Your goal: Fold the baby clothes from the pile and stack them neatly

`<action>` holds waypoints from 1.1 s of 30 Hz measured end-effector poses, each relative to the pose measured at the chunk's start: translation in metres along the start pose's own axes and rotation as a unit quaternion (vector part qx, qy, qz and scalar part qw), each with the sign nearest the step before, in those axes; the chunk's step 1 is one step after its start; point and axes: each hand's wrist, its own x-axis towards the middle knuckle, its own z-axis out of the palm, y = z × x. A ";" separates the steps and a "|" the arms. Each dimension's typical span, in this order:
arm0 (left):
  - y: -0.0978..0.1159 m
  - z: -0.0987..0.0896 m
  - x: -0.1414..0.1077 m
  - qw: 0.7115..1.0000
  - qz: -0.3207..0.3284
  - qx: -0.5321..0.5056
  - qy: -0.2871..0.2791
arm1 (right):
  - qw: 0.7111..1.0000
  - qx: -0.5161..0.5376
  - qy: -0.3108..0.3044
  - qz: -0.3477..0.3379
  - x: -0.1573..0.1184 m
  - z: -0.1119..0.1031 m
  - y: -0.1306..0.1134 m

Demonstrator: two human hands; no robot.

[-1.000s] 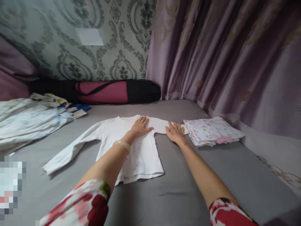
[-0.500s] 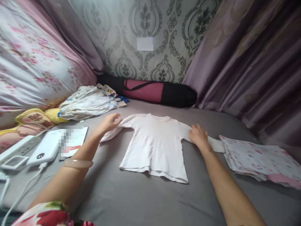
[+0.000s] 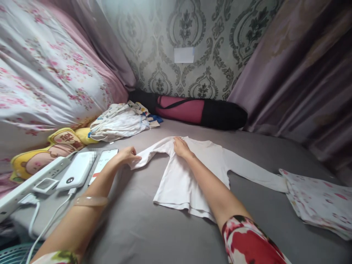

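A white long-sleeved shirt (image 3: 203,161) lies spread on the grey bed sheet, its neck toward the wall. My left hand (image 3: 128,154) pinches the end of the left-hand sleeve near its cuff. On the shoulder at that same side rests my right hand (image 3: 181,147), fingers laid out flat on the fabric; my forearm crosses over the shirt's body and hides part of it. The other sleeve stretches out to the right, its cuff touching a folded printed cloth (image 3: 321,201).
Left of the shirt lie a phone (image 3: 106,161), a white power bank (image 3: 78,170) with a cable, and a power strip (image 3: 35,187). A pile of clothes (image 3: 121,123), a yellow cushion (image 3: 41,157) and a long black-and-pink bag (image 3: 184,110) lie further back.
My right hand has moved left from the right-hand sleeve to the opposite shoulder. My left hand has closed on the left-hand sleeve end. The view has shifted slightly left.
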 end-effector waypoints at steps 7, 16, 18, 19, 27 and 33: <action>-0.009 -0.016 0.010 0.987 0.022 -0.154 -0.036 | 0.999 -0.008 -0.002 0.046 0.006 0.027 -0.002; -0.013 -0.032 0.045 0.971 -0.041 -0.190 0.138 | 0.997 -0.036 0.007 0.075 0.001 0.030 -0.012; -0.007 -0.023 0.051 0.977 -0.068 -0.088 0.183 | 0.995 -0.046 0.003 0.083 0.001 0.029 -0.015; -0.004 -0.017 0.053 0.976 -0.078 -0.042 0.200 | 0.995 -0.051 -0.001 0.087 0.000 0.028 -0.016; 0.010 0.014 0.043 0.968 -0.055 0.126 0.212 | 0.994 -0.065 -0.014 0.086 -0.001 0.026 -0.017; 0.004 0.017 0.052 0.969 -0.053 0.151 0.188 | 0.995 -0.048 0.000 0.082 -0.002 0.030 -0.015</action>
